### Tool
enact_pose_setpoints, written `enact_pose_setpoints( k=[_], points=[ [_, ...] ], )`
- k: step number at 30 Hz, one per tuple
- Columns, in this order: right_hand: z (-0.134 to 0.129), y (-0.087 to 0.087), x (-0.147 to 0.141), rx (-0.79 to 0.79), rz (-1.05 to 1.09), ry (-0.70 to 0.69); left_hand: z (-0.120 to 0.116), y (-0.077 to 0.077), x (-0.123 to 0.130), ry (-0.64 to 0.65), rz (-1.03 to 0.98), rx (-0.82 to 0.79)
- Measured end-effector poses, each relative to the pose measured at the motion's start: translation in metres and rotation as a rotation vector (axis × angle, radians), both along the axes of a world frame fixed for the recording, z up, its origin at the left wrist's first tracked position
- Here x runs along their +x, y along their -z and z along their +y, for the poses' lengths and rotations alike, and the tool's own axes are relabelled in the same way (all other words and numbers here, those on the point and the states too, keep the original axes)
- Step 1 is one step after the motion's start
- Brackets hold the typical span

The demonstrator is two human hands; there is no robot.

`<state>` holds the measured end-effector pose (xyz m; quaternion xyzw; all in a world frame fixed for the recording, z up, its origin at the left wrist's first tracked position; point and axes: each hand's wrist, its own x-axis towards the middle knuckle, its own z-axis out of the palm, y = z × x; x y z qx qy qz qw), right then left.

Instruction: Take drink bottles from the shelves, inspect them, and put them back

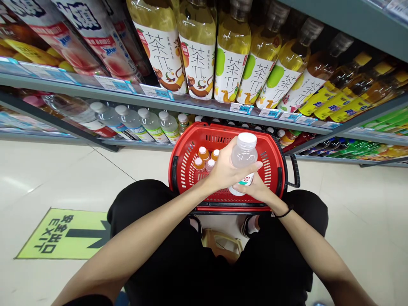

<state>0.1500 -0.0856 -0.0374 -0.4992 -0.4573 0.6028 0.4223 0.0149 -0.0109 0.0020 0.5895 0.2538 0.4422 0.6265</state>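
A clear bottle (pixel 244 156) with a white cap and a green and red label is tilted above the right half of a red basket (pixel 183 146). My left hand (pixel 225 168) is wrapped round the bottle's upper body, its thumb stretched across the front. Lower down, my right hand (pixel 256 187) grips the bottle near its label. Several small bottles (pixel 199 164) with pale caps, some of them orange, stand in the left part of the basket. The bottle and my hands hide part of the basket's inside.
Ahead is a shelf (pixel 204 104) with rows of tea bottles (pixel 197 63); smaller white-capped bottles (pixel 148 123) fill the level below. The basket's black handle (pixel 295 170) sticks out at right. My black-clad knees flank the basket. A green exit sign (pixel 63 233) lies on the floor at left.
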Motion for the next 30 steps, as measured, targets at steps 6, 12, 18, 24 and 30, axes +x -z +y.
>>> enact_pose_setpoints(
  k=[6, 12, 18, 24, 30],
  points=[
    [0.001, -0.0006, 0.0004, 0.004, 0.004, 0.001, -0.0004, 0.0027, -0.0001, 0.023, -0.009, -0.007],
    [0.0006, 0.0002, 0.0014, -0.003, 0.008, -0.012, -0.0005, 0.0041, -0.0007, 0.025, -0.015, -0.011],
    [0.0004, 0.0009, 0.0013, 0.007, 0.017, -0.011, -0.0006, 0.0033, -0.0002, 0.021, -0.013, -0.018],
    [0.0005, -0.0003, 0.0002, -0.004, 0.028, -0.019, -0.0007, 0.0045, 0.0011, 0.007, -0.027, -0.025],
    [0.0004, -0.0001, 0.0015, -0.005, 0.021, -0.038, -0.0015, -0.0012, 0.0, 0.017, -0.029, -0.018]
  ],
)
